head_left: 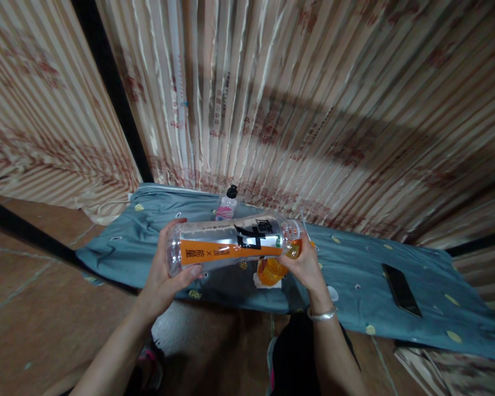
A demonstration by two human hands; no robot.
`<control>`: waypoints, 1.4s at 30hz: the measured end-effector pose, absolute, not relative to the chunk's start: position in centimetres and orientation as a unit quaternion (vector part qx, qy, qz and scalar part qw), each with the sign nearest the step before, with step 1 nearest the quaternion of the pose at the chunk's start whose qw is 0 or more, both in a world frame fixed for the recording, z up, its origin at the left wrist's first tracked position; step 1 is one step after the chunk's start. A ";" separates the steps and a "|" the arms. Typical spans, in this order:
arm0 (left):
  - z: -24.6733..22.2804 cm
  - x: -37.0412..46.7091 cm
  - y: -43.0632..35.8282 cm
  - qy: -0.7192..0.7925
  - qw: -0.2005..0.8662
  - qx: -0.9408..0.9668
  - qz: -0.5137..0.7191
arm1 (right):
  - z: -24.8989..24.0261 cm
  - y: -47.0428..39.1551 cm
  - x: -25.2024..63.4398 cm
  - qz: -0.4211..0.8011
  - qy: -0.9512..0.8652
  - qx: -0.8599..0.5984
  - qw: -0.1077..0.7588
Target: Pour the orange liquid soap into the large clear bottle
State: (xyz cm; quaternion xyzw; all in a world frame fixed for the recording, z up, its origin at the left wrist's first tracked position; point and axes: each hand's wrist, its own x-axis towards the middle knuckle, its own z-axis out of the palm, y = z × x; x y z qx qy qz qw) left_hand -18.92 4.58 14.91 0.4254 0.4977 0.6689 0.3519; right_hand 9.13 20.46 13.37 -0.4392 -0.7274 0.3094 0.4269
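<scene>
A clear plastic drink bottle (231,242) with an orange, silver and black label lies nearly level above the bench, its neck to the right. Its base is gripped by my left hand (169,269), thumb in front and fingers behind. My right hand (305,261) is closed round the upper part of a see-through container of orange liquid (271,271), right at the drink bottle's mouth. Fingers and bottle partly hide where the two meet. Under the container is a white tissue (268,283).
A cloth-covered bench (355,275) runs across in front of me. On it stand a small pump bottle (226,209) with a black top, a dark phone (401,290) and a small round white piece (333,293). Behind hangs a striped curtain (272,110); a black pole (111,88) rises at left.
</scene>
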 end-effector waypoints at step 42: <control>17.0 -18.0 4.4 0.534 0.316 0.402 0.674 | 13.8 20.3 9.2 0.305 -0.731 -0.453 0.409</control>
